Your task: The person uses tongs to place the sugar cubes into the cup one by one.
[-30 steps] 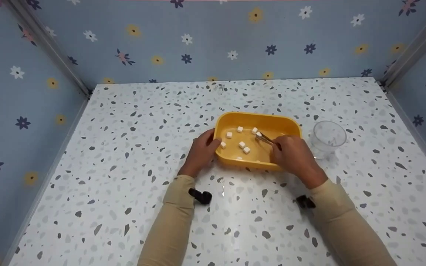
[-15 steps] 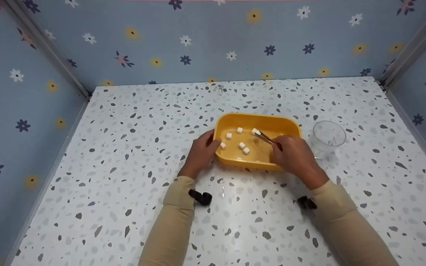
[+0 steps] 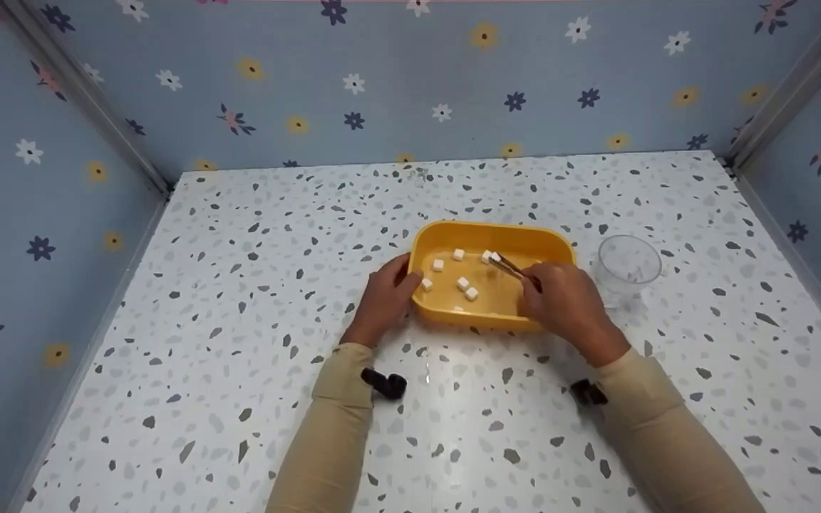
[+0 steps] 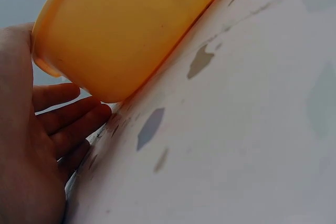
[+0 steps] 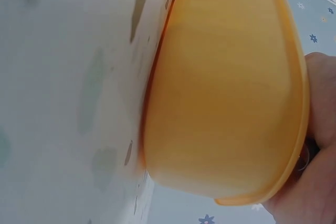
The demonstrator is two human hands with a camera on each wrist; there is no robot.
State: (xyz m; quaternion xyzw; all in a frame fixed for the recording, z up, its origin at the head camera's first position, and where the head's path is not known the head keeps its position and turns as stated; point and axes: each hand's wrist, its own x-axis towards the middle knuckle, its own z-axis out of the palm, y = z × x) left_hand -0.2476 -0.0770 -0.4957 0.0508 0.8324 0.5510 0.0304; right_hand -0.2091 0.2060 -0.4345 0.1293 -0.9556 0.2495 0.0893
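In the head view a yellow plastic tub (image 3: 492, 318) stands on the table with several small white cubes (image 3: 438, 265) scattered inside. My left hand (image 3: 384, 296) grips its left end, thumb over the rim; the left wrist view shows the fingers (image 4: 73, 127) against the outer wall. Above the tub's right part, my right hand (image 3: 564, 296) holds metal tweezers (image 3: 509, 267) whose tips point left. One white cube (image 3: 496, 257) is at the tips, close to another cube (image 3: 487, 256). The tub wall (image 5: 226, 87) hides most of the right hand's work in the right wrist view.
A clear plastic cup (image 3: 628, 267) stands just right of the tub, near my right hand. The speckled white table (image 3: 239, 235) ends at blue flowered panels (image 3: 382, 85) at the back and sides.
The tweezers and the cube at their tips have shifted slightly away from me, nearer the neighbouring cube. The left hand keeps its hold on the tub. The head view has tilted a little.
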